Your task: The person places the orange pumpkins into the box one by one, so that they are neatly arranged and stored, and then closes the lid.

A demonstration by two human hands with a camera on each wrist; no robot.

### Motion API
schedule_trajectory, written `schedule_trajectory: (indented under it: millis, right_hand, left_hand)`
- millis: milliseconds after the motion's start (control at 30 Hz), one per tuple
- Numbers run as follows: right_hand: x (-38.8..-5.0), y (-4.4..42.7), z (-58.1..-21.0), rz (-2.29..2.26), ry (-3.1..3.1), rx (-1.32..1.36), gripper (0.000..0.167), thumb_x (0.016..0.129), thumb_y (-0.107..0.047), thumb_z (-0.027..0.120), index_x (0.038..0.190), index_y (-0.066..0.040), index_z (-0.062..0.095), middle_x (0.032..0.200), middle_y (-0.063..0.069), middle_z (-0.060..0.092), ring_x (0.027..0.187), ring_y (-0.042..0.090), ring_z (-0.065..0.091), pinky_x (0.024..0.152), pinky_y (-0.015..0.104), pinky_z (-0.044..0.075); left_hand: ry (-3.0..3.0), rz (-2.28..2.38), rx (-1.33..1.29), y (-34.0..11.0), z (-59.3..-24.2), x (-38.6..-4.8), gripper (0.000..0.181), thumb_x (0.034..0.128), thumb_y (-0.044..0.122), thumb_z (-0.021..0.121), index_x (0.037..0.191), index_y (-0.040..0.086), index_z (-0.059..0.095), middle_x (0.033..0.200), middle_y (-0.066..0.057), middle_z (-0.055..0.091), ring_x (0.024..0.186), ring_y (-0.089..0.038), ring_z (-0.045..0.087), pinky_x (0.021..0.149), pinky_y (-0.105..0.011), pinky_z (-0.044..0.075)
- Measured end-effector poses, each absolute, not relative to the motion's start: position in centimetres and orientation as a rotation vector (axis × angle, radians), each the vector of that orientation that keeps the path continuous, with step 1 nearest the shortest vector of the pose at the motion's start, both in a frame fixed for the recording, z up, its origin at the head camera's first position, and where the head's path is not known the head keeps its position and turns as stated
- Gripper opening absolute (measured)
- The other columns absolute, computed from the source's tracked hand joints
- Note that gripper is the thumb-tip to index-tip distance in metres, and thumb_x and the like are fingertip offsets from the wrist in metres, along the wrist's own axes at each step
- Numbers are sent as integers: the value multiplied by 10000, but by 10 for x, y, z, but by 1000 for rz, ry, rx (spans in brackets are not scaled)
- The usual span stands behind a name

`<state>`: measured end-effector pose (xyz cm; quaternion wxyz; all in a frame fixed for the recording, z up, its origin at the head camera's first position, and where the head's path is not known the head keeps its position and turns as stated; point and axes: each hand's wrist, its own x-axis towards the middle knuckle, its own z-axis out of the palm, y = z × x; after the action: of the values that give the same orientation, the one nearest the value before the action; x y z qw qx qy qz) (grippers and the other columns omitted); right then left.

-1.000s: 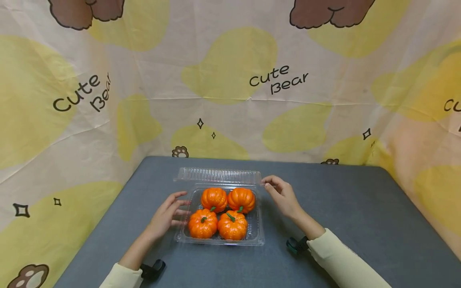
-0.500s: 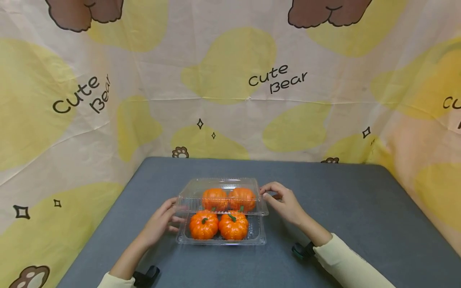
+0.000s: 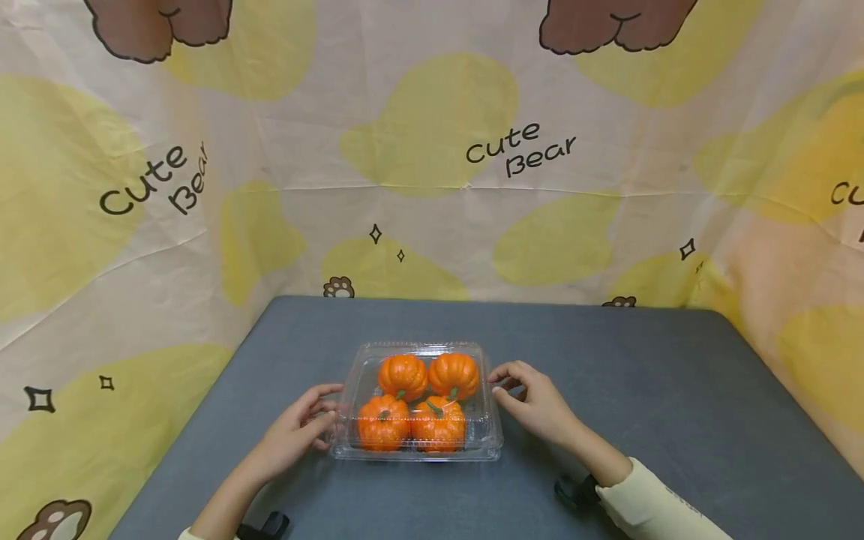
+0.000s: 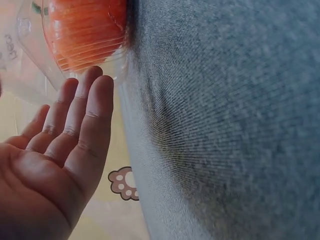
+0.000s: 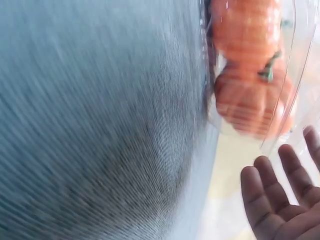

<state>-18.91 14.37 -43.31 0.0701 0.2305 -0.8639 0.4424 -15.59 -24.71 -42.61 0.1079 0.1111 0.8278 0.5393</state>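
Note:
A clear plastic clamshell box point(image 3: 486, 435) sits in the middle of the table with its ribbed lid lying over the base. Whether the rim is latched cannot be told. Inside are several small orange pumpkins with green stems, among them a front-left pumpkin point(image 3: 383, 424) and a back-right pumpkin point(image 3: 454, 375). My left hand point(image 3: 290, 435) is at the box's left side, fingers extended and their tips at its wall in the left wrist view. On the right, my right hand point(image 3: 536, 401) has loosely bent fingers close to the lid's side; contact is unclear.
The grey cloth-covered table point(image 3: 628, 375) extends around the box on all sides. Behind it and at both sides hangs a printed fabric backdrop point(image 3: 432, 150) with bears and yellow patches. A dark wrist strap point(image 3: 577, 491) shows at the right sleeve.
The lid has swung from standing upright at the back down over the pumpkins. My right hand has come nearer along with it, and my left hand has drawn back slightly toward the lower left.

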Motion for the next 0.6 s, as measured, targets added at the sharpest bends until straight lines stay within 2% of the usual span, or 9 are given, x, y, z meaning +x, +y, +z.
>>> schedule_trajectory:
  millis: [167, 367, 600]
  right_hand:
    - [-174, 143, -435, 1425, -2682, 706, 121, 907, -168, 653, 1016, -194, 606, 1001, -11, 641, 818, 128, 615, 628, 248, 511]
    - [-158, 143, -436, 1635, -2698, 718, 135, 896, -178, 671, 986, -151, 574, 936, 22, 611, 766, 107, 603, 590, 241, 508]
    - [-146, 141, -442, 1813, -2623, 806, 198, 872, -90, 669, 1003, -58, 524, 782, 59, 613, 629, 39, 541, 486, 234, 476]
  left_hand:
    - [2473, 1541, 337, -248, -429, -153, 540, 936, 133, 597, 1417, 40, 368, 1178, -246, 588, 797, -80, 644, 628, -329, 559]
    - [2465, 1540, 493, -249, -429, -149, 569, 919, 86, 610, 1411, -6, 340, 1070, -210, 597, 720, -79, 620, 585, -319, 545]
    - [2449, 1516, 634, -248, -433, -145, 596, 911, 56, 612, 1411, -25, 298, 882, -99, 628, 662, -64, 599, 558, -282, 534]
